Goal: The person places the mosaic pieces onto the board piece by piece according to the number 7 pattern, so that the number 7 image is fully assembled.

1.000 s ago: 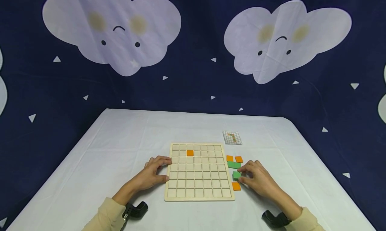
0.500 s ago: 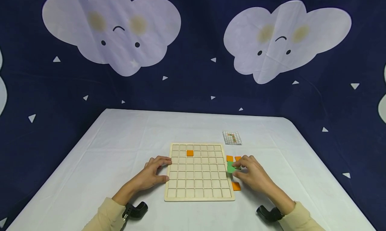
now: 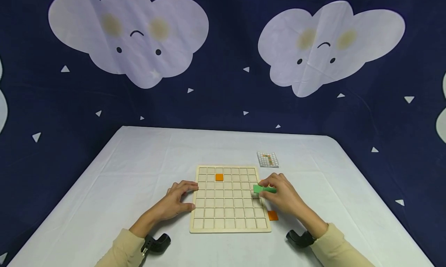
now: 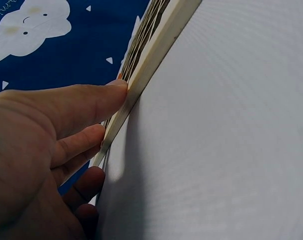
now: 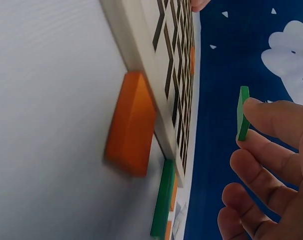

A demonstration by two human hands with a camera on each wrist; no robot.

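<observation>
A wooden grid board [image 3: 230, 231] lies on the white table, with one orange square tile [image 3: 219, 177] in its second row from the far edge. My left hand [image 3: 174, 202] touches the board's left edge with thumb and fingertips; the left wrist view has the thumb [image 4: 99, 100] on the rim. Between thumb and fingers my right hand [image 3: 283, 195] pinches a green square tile [image 3: 257, 188]. In the right wrist view that green tile [image 5: 243, 114] is raised off the table, and from the head it overlaps the board's right edge.
Right of the board lie a long green tile [image 3: 270, 190] and a loose orange tile [image 3: 273, 215]. More orange pieces there are mostly hidden behind my right hand. A card with a printed grid pattern [image 3: 268, 159] lies beyond the board's far right corner.
My right hand has picked up the green square tile from beside the board and moved it left and away from me, over the board's right edge. The left hand stays put.
</observation>
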